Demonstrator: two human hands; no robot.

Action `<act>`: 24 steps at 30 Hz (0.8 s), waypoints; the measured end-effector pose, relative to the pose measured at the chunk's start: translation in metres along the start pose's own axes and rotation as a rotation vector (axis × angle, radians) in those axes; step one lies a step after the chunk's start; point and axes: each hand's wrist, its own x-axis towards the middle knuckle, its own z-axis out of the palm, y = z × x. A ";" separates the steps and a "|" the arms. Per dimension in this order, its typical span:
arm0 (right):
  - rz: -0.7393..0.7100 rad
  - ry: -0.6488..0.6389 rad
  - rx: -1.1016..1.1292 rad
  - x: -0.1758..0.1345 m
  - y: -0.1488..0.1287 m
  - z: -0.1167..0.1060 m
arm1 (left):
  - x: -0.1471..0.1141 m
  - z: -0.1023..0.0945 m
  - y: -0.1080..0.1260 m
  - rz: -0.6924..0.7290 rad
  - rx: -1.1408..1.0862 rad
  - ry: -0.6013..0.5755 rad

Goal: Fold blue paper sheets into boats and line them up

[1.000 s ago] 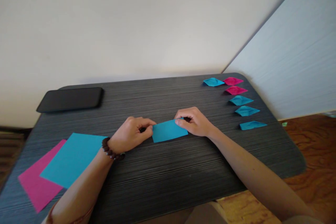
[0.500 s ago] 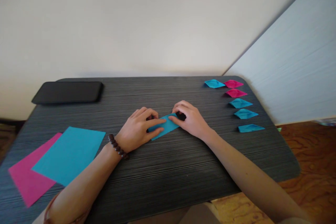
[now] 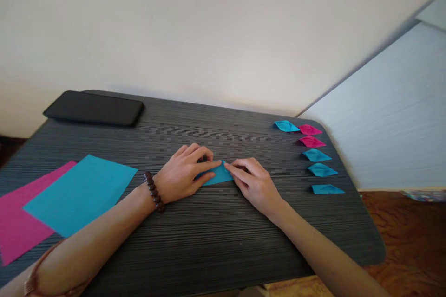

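Note:
A small folded piece of blue paper (image 3: 219, 177) lies on the dark table between my hands. My left hand (image 3: 184, 171), with a beaded bracelet at its wrist, holds the paper's left part down between thumb and index finger. The fingertips of my right hand (image 3: 256, 186) press together on a fold at the paper's right side. Both index fingertips almost meet at the peak of the fold. My left fingers hide the paper's left end.
A blue sheet (image 3: 81, 195) overlaps a pink sheet (image 3: 24, 213) at the left. A black flat case (image 3: 94, 108) lies at the back left. Several folded blue boats (image 3: 322, 170) and two pink ones (image 3: 311, 141) line the right side of the table (image 3: 209, 241).
My right hand has drawn nearer and folded the paper's right end inward, so it now shows a peak. My left hand stays on the paper. The camera view has tilted.

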 end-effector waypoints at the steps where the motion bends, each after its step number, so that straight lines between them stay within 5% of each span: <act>1: -0.010 -0.011 -0.006 0.000 0.000 -0.001 | 0.000 0.000 -0.001 0.005 -0.005 -0.003; 24: -0.142 -0.088 -0.189 -0.005 -0.001 -0.008 | -0.004 -0.001 -0.001 0.018 0.023 0.031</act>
